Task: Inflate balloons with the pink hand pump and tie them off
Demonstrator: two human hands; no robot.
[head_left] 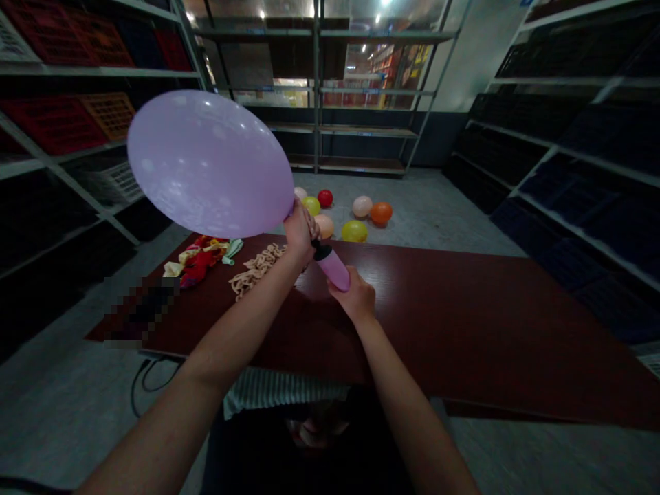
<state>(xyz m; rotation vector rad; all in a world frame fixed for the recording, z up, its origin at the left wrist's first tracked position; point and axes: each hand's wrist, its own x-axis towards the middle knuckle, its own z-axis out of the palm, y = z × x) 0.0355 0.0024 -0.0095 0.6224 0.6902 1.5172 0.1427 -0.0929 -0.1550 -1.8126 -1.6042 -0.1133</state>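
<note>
Left grip (300, 232) pinches balloon (209, 163) neck, right grip (353, 297) wraps pump (333, 269).

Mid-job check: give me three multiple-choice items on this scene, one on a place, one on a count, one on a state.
1. Where do the small round balloons lie?
A. On a shelf
B. On the floor beyond the table
C. On the table

2. How many of them show?
A. Four
B. Twelve
C. Seven

3. What state is the lilac balloon in?
A. Inflated
B. Flat
C. Burst

1. B: they sit on the grey floor past the dark red table.
2. C: seven show, in mixed colours.
3. A: it is round and full, its neck held by the left hand, just above the pink hand pump in the right hand.
</note>
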